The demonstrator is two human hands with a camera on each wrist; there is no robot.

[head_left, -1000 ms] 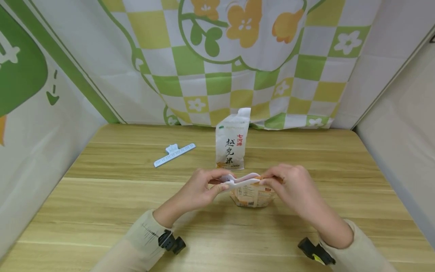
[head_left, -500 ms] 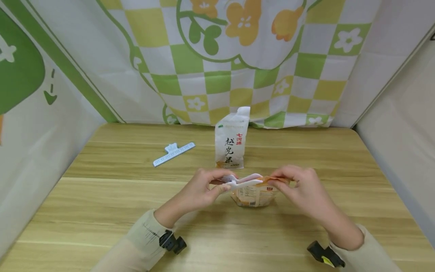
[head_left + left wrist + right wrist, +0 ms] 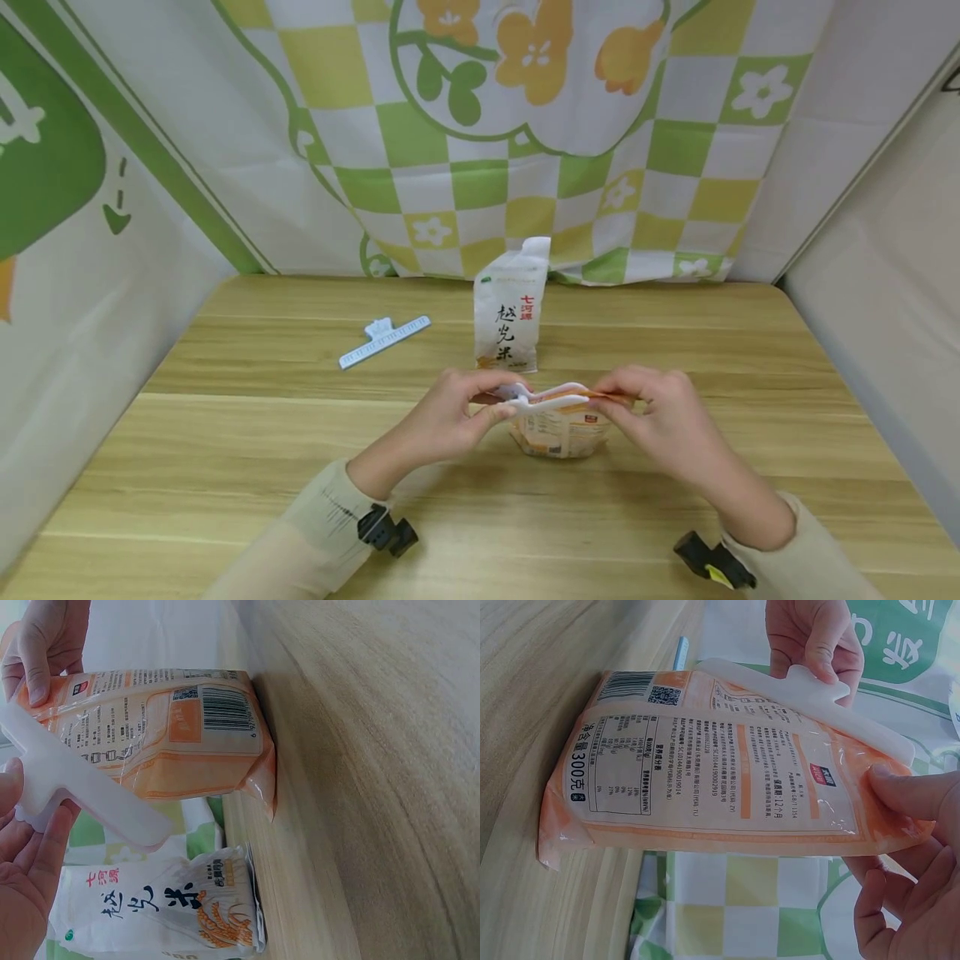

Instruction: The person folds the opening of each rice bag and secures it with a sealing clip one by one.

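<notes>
Left hand pinches the handles of the white clip, thumb on one side, fingers on the other, which looks to be what holds its jaws parted; right hand pinches the upper corner of the orange bag between thumb and fingers. Bag has its bottom end down on the desk, nearer the person than the white bag, with the blue clip off to the left. Step in hand, as I judge it: getting the clip onto the bag top. Head view has orange film lying between the jaws, so the approach looks sound; how deep the film sits, can't tell. To do it well: squeeze the handles steadily so neither jaw snags the film, hold the corner taut with the right hand so no fold bunches up, and bring the full width between the jaws before easing off the handles. Watch the angle too (both wrist views show the bar running slantwise across the bag, so one end of the mouth could be missed). Fingertips of the right hand best stay outside the bite; pulling too hard there might lift or tip the bag.
</notes>
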